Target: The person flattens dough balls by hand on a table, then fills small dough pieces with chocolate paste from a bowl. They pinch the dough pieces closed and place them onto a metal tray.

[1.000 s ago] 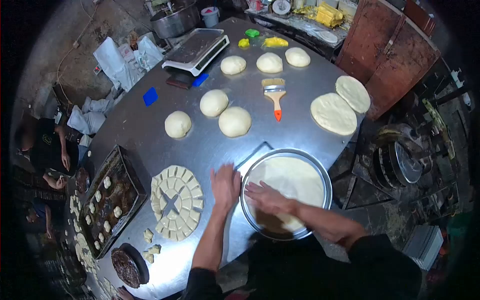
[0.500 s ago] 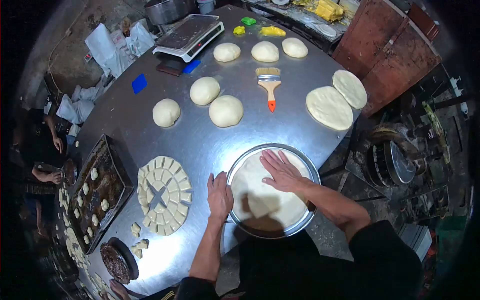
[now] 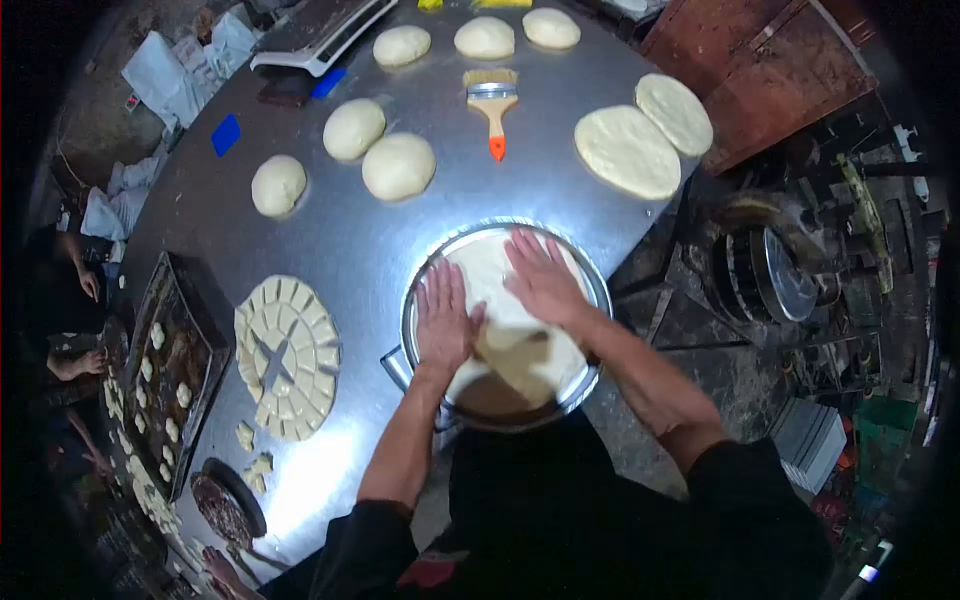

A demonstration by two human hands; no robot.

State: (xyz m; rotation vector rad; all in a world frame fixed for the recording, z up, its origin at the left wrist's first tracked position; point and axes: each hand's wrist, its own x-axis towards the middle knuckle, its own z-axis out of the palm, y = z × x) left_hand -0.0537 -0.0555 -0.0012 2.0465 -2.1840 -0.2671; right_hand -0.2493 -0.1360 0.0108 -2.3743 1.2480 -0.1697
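A round metal pan sits at the near edge of the steel table, its handle toward the left. Flattened dough is spread across its inside. My left hand lies flat on the left part of the dough, fingers stretched forward. On the upper right of the same dough, my right hand presses with its fingers spread. Neither hand grips anything. My head's shadow darkens the lower part of the dough. Left of the pan is a dough disc cut into many small pieces.
Several dough balls and a paintbrush-style pastry brush lie farther back on the table. Two flattened dough rounds are at the right edge. A dark baking tray with small dough pieces stands left, near other people's hands.
My left hand has moved from beside the pan's left rim onto the dough. My right hand still presses the dough. The view has tilted down, shifting the table's contents upward and left.
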